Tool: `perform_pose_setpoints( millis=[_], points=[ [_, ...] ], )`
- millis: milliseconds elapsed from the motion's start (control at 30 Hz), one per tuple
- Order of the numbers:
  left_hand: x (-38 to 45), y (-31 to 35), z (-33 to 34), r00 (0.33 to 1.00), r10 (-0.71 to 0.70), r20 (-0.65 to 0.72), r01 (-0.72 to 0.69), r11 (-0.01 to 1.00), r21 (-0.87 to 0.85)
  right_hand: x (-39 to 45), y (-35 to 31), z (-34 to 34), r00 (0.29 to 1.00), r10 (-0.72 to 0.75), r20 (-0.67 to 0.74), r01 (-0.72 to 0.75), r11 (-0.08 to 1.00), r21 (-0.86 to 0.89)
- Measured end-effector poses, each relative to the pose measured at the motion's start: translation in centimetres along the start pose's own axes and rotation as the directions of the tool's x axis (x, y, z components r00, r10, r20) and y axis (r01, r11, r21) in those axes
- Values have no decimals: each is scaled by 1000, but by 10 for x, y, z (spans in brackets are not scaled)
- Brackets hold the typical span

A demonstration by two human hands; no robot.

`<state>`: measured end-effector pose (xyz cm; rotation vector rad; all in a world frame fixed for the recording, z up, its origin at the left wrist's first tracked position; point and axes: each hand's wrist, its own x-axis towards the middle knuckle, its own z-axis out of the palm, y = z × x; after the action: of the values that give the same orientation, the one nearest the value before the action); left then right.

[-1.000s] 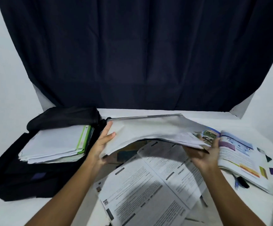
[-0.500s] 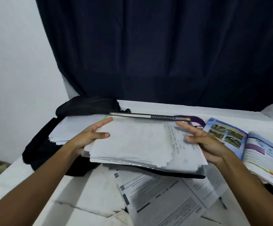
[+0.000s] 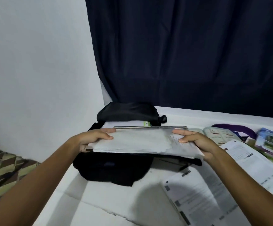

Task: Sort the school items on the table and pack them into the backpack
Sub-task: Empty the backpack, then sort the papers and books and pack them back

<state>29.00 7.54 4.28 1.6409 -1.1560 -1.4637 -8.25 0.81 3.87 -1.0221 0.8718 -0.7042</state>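
Both hands grip one stack of papers (image 3: 137, 141) at mid-frame, held level above the black backpack (image 3: 116, 167). Left hand (image 3: 91, 139) clamps the stack's left edge: thumb on top, fingers curled under. Right hand (image 3: 196, 142) clamps the right edge the same way, thumb lying across the top sheet, fingers beneath. Neither hand is spread wide; each is closed around the stack's thickness.

Stack: loose white sheets on top, a thin dark board or cover under them, its far edge showing as a pale strip. Right end overhangs the bag.

Backpack lies on the white table (image 3: 109, 209), centre-left of frame, mouth open toward the far side; white pages and a green-edged book (image 3: 146, 123) show inside, just behind the held stack.

Lower right of frame: printed sheets (image 3: 202, 198) spread flat on the table. Right edge: open colour textbook (image 3: 269, 142), another open book (image 3: 220, 134) and a purple strap (image 3: 236, 128) beside it.
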Motion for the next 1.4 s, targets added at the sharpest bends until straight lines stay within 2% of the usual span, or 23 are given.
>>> perform_pose_setpoints(
  millis=[67, 133, 167, 200, 233, 267, 300, 400, 467, 600, 733, 833, 967, 1133, 1300, 1400],
  points=[
    [26, 4, -20, 996, -91, 6, 88, 975, 203, 10, 6, 15, 998, 4, -67, 0, 998, 59],
    [50, 17, -32, 994, -102, -43, 110, 858, 502, 16, 15, 28, 986, 6, -169, 15, 993, 118],
    [64, 23, -38, 997, -23, -80, 70, 755, 652, 19, 23, 35, 972, 2, -233, 33, 989, 146],
    [77, 30, -42, 986, 133, -102, -3, 624, 781, 21, 29, 42, 956, -3, -292, 55, 984, 170],
    [91, 34, -45, 946, 317, -67, -101, 487, 868, 22, 36, 51, 938, -8, -347, 83, 976, 200],
    [102, 38, -45, 885, 464, 18, -211, 367, 906, 22, 43, 62, 916, -11, -400, 114, 965, 235],
    [114, 39, -46, 832, 542, 114, -296, 262, 919, 22, 48, 73, 897, -12, -442, 145, 952, 268],
    [152, 37, -51, 792, 501, 348, -357, -82, 930, 24, 63, 111, 839, 1, -544, 211, 921, 327],
    [176, 33, -61, 792, 465, 396, -349, -186, 918, 27, 70, 139, 796, 6, -606, 260, 900, 351],
    [201, 43, -79, 810, 412, 417, -373, -185, 909, 44, 82, 191, 744, 26, -668, 358, 828, 431],
    [209, 74, -89, 834, 338, 435, -404, -161, 900, 70, 89, 229, 738, 42, -673, 386, 792, 473],
    [214, 96, -99, 844, 318, 432, -415, -124, 901, 90, 88, 246, 728, 55, -683, 373, 804, 463],
    [216, 120, -105, 794, 335, 508, -482, -163, 861, 117, 78, 259, 728, 100, -679, 326, 820, 471],
    [213, 136, -105, 747, 346, 568, -513, -244, 823, 154, 65, 267, 672, 69, -737, 363, 837, 410],
    [208, 137, -103, 750, 351, 560, -489, -275, 828, 177, 64, 271, 664, 62, -746, 366, 842, 396],
    [207, 133, -101, 754, 364, 546, -482, -258, 837, 182, 71, 268, 666, 53, -744, 367, 845, 389]
  ],
)
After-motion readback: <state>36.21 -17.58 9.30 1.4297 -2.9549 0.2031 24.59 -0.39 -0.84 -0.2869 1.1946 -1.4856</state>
